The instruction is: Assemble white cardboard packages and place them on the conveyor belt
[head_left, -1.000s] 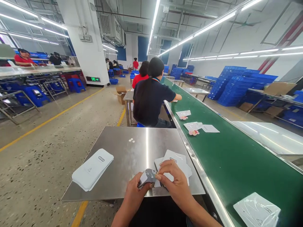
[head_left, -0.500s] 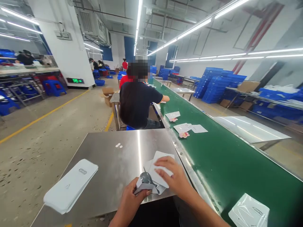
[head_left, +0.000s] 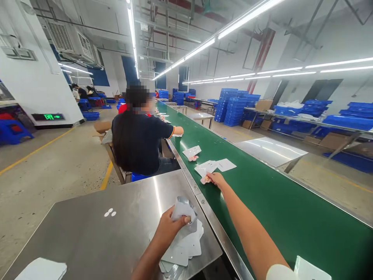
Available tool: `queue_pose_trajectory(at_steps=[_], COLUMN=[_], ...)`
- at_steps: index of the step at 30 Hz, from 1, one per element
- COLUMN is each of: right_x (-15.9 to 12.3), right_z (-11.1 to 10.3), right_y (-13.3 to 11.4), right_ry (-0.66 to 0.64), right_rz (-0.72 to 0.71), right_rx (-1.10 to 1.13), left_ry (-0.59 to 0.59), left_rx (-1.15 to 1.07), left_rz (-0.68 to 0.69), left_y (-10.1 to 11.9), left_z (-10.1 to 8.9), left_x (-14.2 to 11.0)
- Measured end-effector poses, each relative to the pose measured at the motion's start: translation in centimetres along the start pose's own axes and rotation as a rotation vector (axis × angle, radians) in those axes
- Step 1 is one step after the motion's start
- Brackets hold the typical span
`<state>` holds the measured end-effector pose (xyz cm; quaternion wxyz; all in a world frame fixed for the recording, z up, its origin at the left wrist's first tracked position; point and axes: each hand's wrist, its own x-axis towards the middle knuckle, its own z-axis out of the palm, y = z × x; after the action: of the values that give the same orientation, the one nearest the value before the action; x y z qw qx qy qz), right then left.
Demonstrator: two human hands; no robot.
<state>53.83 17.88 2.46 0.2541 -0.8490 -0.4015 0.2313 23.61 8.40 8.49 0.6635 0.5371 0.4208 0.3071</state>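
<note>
**Right hand out on the belt, left hand holding a pouch at the table**

The small pink item lies on the green conveyor belt, close to the belt's near metal edge and partly under a white card. The right hand is stretched out to it with the arm fully extended, fingertips touching or pinching it from the right side. The fingers look drawn together, but they are too small in view to say whether they have a real grip. The pink item sits just left of those fingertips, towards the table, so it lies between the hand and the belt's edge. The right hand is by far the nearer one; the left is well apart, back over the table.

The left hand is closed around a silvery-white pouch, held up off the steel table, thumb across its front. Under it lies a loose fan of white pouches, their long sides running roughly away from the person.

Further along the belt lie a second white card and another packet with a pink piece. A co-worker in a dark shirt sits at the next table, one arm reaching onto the belt. Three small white dots rest on the table, and a white stack shows at its near left corner.
</note>
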Motion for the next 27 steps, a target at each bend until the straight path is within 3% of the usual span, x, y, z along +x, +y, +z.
queue_pose_trajectory(at_steps=[3, 6, 8, 9, 11, 13, 18, 23, 25, 27], right_x=[-2.3, -7.2, -11.2, -13.0, -16.2, -18.3, -20.6, -22.6, -23.8, -24.9], right_z=[-0.3, -2.9, -5.1, -6.1, -7.5, -8.3, -9.1, -10.0, -10.1, -10.2], right_y=[-1.9, -3.8, -4.6, -4.8, -4.7, -4.2, -2.5, -0.6, 0.1, 0.7], right_ry=[0.056, 0.055, -0.063, -0.118, -0.164, -0.125, -0.198, -0.030, -0.065, -0.114], right_rz=[-0.109, -0.245, -0.346, -0.374, -0.426, -0.453, -0.474, -0.862, -0.915, -0.871], right_rx=[0.112, 0.308, 0.567, 0.596, 0.515, 0.322, 0.110, -0.247, -0.341, -0.386], left_ry=[-0.092, -0.213, -0.256, -0.261, -0.262, -0.280, -0.409, -0.414, -0.395, -0.396], left_rx=[-0.048, -0.057, -0.037, -0.019, 0.008, 0.016, 0.005, -0.038, 0.046, 0.188], left_rz=[-0.016, -0.012, -0.009, -0.007, 0.013, 0.035, 0.095, 0.113, 0.173, 0.239], left_y=[-0.1, -0.6, -1.0, -1.3, -1.8, -2.4, -3.5, -3.6, -3.6, -3.6], left_z=[1.9, 3.0, 3.6, 3.9, 4.5, 5.3, 6.9, 8.4, 9.5, 10.8], left_x=[1.5, 2.3, 2.5, 2.5, 2.4, 2.2, 1.4, 0.8, 0.4, -0.2])
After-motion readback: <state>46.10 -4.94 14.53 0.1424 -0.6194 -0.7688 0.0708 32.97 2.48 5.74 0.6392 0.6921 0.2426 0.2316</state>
